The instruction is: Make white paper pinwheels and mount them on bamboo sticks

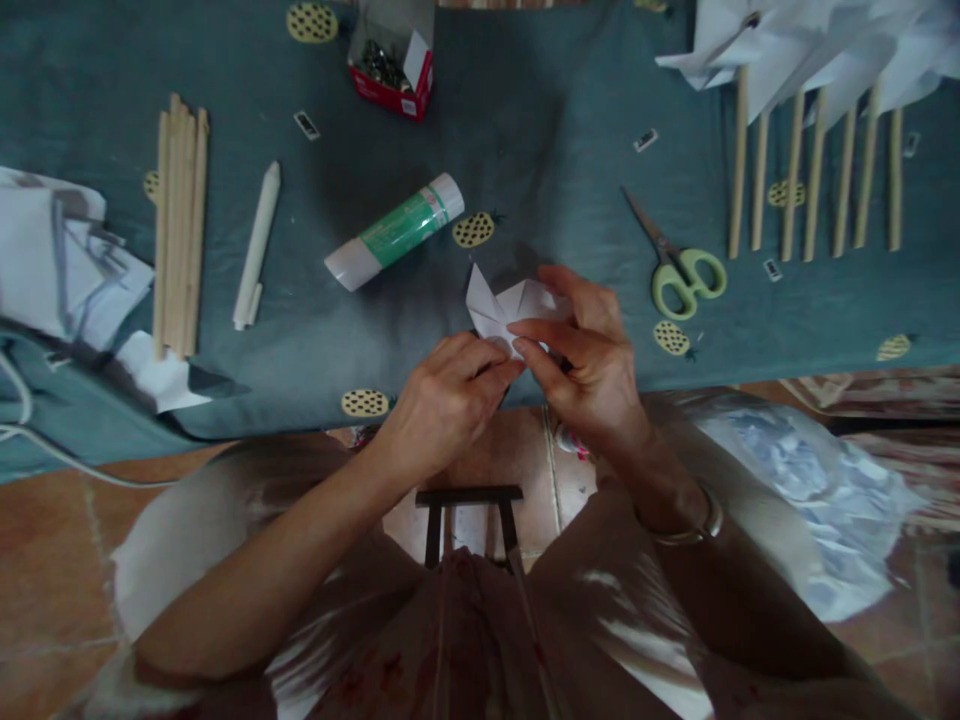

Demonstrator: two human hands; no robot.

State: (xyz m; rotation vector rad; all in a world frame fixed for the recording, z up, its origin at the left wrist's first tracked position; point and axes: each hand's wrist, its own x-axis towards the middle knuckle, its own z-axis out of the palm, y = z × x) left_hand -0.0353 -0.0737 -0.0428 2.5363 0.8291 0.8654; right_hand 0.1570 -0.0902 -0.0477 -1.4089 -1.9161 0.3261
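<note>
A small folded piece of white paper point(491, 308) with pointed corners is held between my two hands, above the front edge of the cloth-covered table. My left hand point(454, 400) pinches its lower left part, fingers curled together. On the other side, my right hand point(589, 350) grips the paper, thumb and fingertips meeting near its centre and another finger behind its upper right part. The fingertips of both hands nearly touch. Beyond them lies a green and white glue stick point(405, 230). Scissors with green handles point(679, 270) rest to the right of my right hand.
Wooden sticks point(178, 230), a white pen point(259, 245) and white paper pieces point(45, 260) lie left on the table point(525, 130). A red box of metal pins point(390, 75) stands at the back. Paper pinwheels on sticks point(810, 60) lie right. A crumpled plastic bag point(810, 500) is below.
</note>
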